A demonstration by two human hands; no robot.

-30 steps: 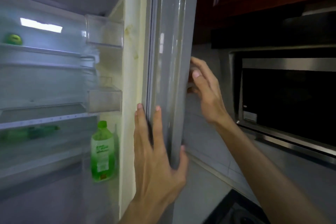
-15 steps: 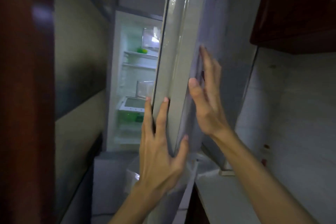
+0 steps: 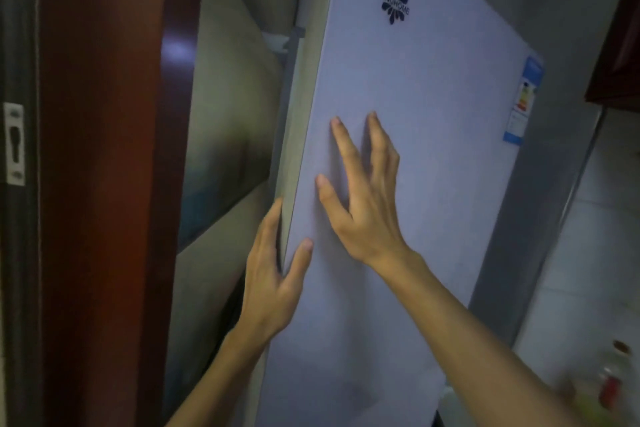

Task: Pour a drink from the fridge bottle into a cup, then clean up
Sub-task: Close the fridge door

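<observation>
The pale lilac fridge door (image 3: 433, 107) fills the middle of the view and looks nearly or fully closed; no interior shows. My right hand (image 3: 363, 194) lies flat on the door's front with fingers spread. My left hand (image 3: 273, 274) wraps the door's left edge, fingers behind it and thumb on the front. The fridge bottle and the cup are hidden.
A dark red wooden door frame (image 3: 100, 184) stands close on the left, with a metal strike plate (image 3: 14, 142). A dark red cabinet (image 3: 620, 45) hangs at the upper right. Blurred small bottles (image 3: 609, 388) sit at the lower right by the tiled wall.
The fridge door has swung from wide open to nearly shut, hiding the lit shelves and green bottle. My right hand moved from the door's edge onto its front face.
</observation>
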